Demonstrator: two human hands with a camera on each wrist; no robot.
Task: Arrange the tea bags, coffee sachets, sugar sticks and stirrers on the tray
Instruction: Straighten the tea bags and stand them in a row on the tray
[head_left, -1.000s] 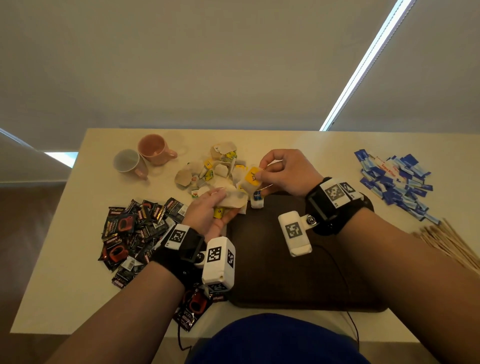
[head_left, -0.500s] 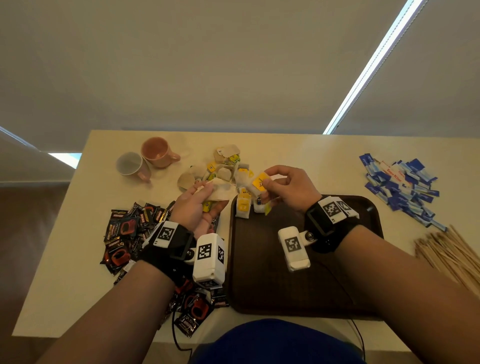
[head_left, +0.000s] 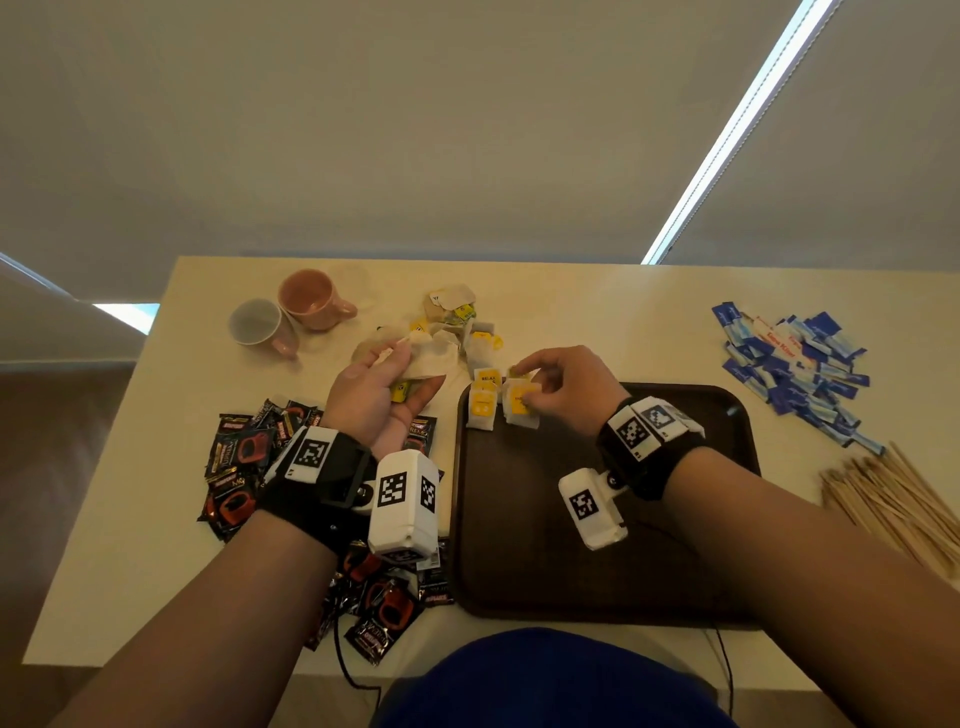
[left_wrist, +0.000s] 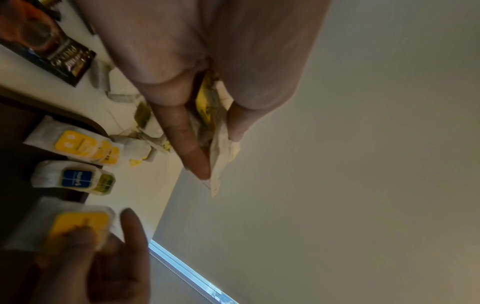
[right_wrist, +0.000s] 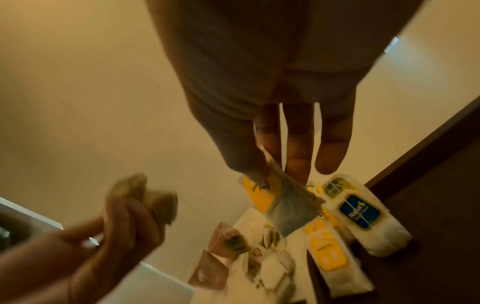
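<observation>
A dark brown tray (head_left: 597, 545) lies in front of me. Two tea bags with yellow and blue tags (head_left: 482, 408) (left_wrist: 75, 178) lie side by side in its far left corner. Beside them, my right hand (head_left: 527, 389) pinches another yellow-tagged tea bag (head_left: 521, 408) (right_wrist: 288, 207) low over that corner. My left hand (head_left: 415, 371) is raised left of the tray, palm up, gripping a bunch of tea bags (head_left: 431, 358) (left_wrist: 207, 115). More tea bags (head_left: 462, 322) lie in a loose pile on the table beyond the tray.
Black coffee sachets (head_left: 244, 457) are heaped left of the tray. Blue sugar sticks (head_left: 795, 364) lie at the far right, with wooden stirrers (head_left: 893, 499) nearer me. A pink mug (head_left: 311, 299) and a grey mug (head_left: 257, 325) stand at the far left.
My right hand has come down from the pile to the tray's far left corner with a tea bag. My left hand has turned palm up, still gripping its tea bags.
</observation>
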